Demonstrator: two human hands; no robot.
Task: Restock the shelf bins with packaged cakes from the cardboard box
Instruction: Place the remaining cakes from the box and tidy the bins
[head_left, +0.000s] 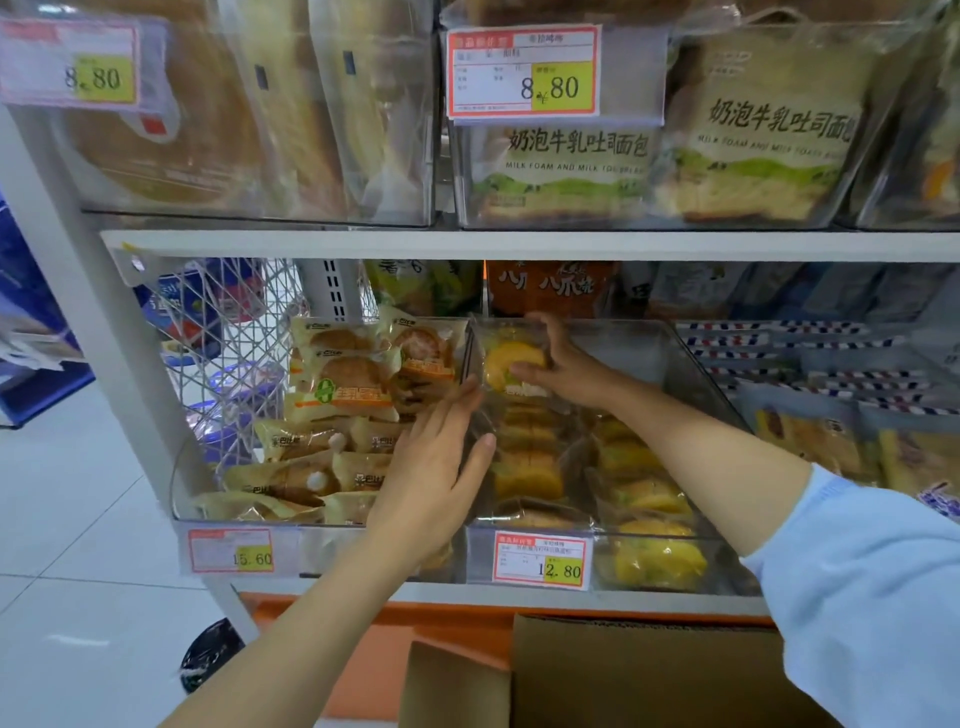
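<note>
A person stands at a shop shelf (363, 244). The right hand (563, 366) pinches a cake (511, 361) (a yellow slice in clear film) at the back left corner of the middle bin (639, 345), fingers curled over the pack's top edge. The left hand (434, 467) lies flat, fingers straight, holding nothing, at the wall between this bin and the left bin (179, 488).

The pack looks light and soft. Its film is likely slippery and the sponge easy to crush, so it is best taken by its edges or sealed ends, not squeezed across the middle.

The middle bin holds rows of like yellow cakes from its front edge to its centre, with room toward the back right corner. The left bin is heaped with beige packs. The box (639, 670) sits below the shelf's front edge; its contents are out of view.
</note>
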